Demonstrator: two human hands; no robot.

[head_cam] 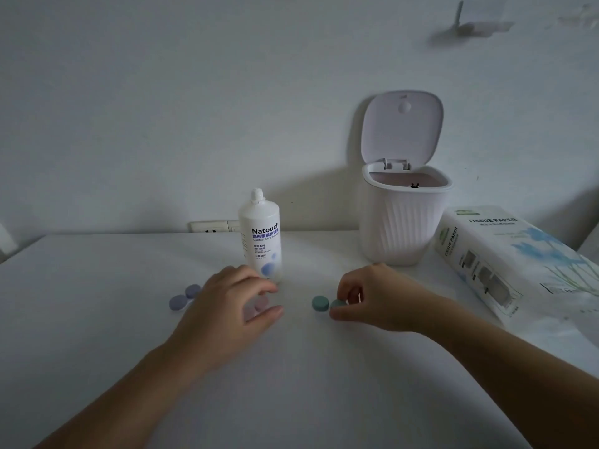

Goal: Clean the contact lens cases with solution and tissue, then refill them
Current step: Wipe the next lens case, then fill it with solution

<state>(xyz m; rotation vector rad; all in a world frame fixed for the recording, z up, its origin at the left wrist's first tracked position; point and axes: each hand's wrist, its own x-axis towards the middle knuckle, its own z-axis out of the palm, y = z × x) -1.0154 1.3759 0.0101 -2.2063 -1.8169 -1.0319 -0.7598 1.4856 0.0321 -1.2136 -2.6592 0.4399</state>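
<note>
Your right hand pinches the green case on the tabletop; your left hand hovers loose over the pink case (half hidden). Twist gently, or it could slide and bump the bottle.

Things on and behind the bench

A white ribbed bin, lid raised, is placed on the white bench; a wall socket is seen behind.
</note>
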